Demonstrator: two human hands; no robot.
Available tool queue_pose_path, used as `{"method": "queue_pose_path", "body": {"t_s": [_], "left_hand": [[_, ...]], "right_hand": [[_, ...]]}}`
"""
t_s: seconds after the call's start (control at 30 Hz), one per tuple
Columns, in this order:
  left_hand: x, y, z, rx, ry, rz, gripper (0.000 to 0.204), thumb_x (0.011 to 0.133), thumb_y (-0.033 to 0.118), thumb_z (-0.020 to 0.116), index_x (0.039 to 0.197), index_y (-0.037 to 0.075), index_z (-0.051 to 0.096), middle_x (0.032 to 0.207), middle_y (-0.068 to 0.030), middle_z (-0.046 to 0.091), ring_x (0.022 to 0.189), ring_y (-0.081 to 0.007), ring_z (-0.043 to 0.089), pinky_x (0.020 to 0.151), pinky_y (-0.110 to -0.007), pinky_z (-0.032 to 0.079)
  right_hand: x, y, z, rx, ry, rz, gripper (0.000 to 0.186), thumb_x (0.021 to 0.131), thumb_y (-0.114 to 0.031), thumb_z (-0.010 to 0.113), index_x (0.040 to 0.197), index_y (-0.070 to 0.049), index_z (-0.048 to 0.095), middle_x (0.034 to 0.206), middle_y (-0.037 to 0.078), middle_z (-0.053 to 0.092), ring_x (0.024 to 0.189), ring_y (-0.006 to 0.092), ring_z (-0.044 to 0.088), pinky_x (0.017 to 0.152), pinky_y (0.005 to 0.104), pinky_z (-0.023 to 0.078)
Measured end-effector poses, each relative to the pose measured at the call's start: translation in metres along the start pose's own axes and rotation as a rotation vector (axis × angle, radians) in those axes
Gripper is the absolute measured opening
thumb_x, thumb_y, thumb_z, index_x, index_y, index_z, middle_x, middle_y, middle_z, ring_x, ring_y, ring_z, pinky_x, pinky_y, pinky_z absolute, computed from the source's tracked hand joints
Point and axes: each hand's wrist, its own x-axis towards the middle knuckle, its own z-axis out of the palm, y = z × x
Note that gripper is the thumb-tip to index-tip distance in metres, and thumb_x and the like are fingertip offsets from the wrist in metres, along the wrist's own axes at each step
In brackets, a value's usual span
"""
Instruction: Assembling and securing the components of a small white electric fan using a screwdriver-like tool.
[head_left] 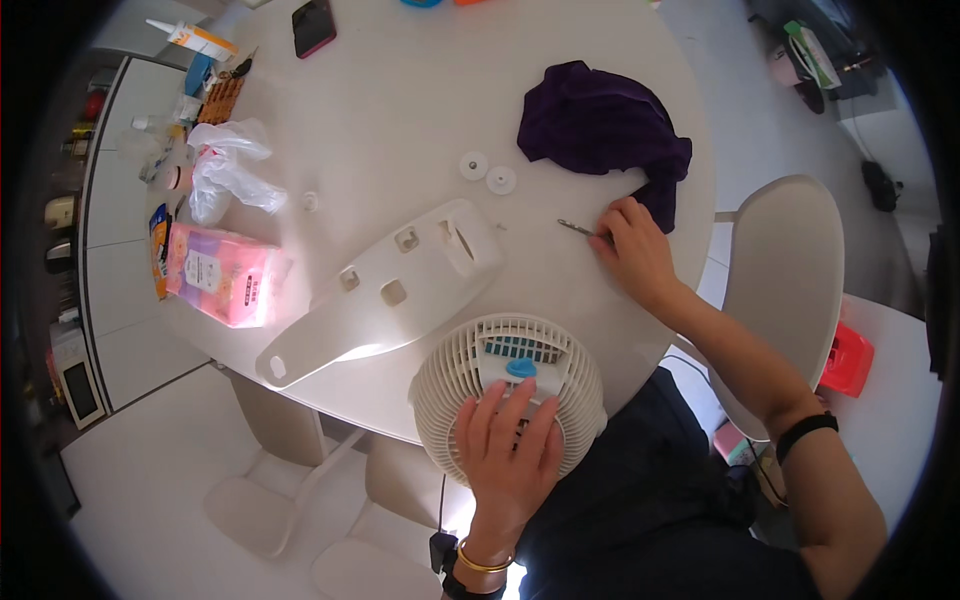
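My left hand [505,450] rests with fingers apart on the off-white grille of a round fan head [570,370] at the table's near edge, just below its blue knob [520,367]. With my right hand [630,250] I grip a small metal tool [572,225] lying on the table, near a purple cloth [600,120]. A long off-white plastic stand piece [380,290] with square openings lies left of the fan. Two small white discs [473,166] sit beyond it, beside a tiny metal piece.
On the round white table [410,120] are a pink tissue pack [225,280], plastic bag [230,180], tube [200,42], and phone [313,28]. A chair [775,260] stands right, near a red container [845,365]; more chairs [250,510] stand lower left.
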Motion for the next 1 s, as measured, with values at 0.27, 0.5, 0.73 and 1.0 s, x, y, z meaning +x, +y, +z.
{"method": "queue_pose_path", "body": {"t_s": [0.27, 0.5, 0.73, 1.0], "left_hand": [[0.000, -0.004, 0.014, 0.124, -0.029, -0.103, 0.030, 0.083, 0.025, 0.065, 0.112, 0.022, 0.069, 0.133, -0.0026, 0.057, 0.132, -0.0322, 0.044, 0.115, -0.056, 0.019], [-0.002, -0.006, 0.013, 0.105, -0.050, -0.131, 0.028, 0.086, 0.030, 0.064, 0.114, 0.025, 0.068, 0.135, -0.0010, 0.057, 0.133, -0.0312, 0.043, 0.116, -0.058, 0.015], [-0.004, -0.007, 0.012, 0.070, -0.060, -0.147, 0.027, 0.089, 0.033, 0.063, 0.115, 0.027, 0.068, 0.136, 0.0005, 0.057, 0.135, -0.0294, 0.042, 0.117, -0.057, 0.013], [-0.003, -0.008, 0.013, 0.087, -0.043, -0.113, 0.028, 0.086, 0.028, 0.062, 0.113, 0.023, 0.068, 0.135, -0.0013, 0.057, 0.134, -0.0319, 0.042, 0.117, -0.056, 0.016]], "right_hand": [[-0.036, -0.053, -0.085, 0.792, -0.482, 0.610, 0.015, 0.094, -0.014, 0.064, 0.097, -0.001, 0.058, 0.080, 0.008, 0.069, 0.071, 0.0157, 0.066, 0.065, 0.0291, 0.050], [-0.039, -0.088, -0.111, 0.672, -0.484, 0.307, 0.014, 0.093, -0.003, 0.061, 0.105, -0.002, 0.066, 0.085, 0.006, 0.068, 0.078, 0.0141, 0.066, 0.070, 0.0268, 0.052], [-0.035, -0.092, -0.099, 0.513, -0.527, -0.035, 0.014, 0.088, -0.002, 0.064, 0.102, -0.004, 0.066, 0.081, 0.010, 0.065, 0.073, 0.0251, 0.065, 0.065, 0.0318, 0.050], [-0.037, -0.089, -0.089, 0.544, -0.499, -0.068, 0.012, 0.091, -0.009, 0.062, 0.102, -0.004, 0.064, 0.082, 0.010, 0.063, 0.068, 0.0274, 0.061, 0.062, 0.0344, 0.048]]}}
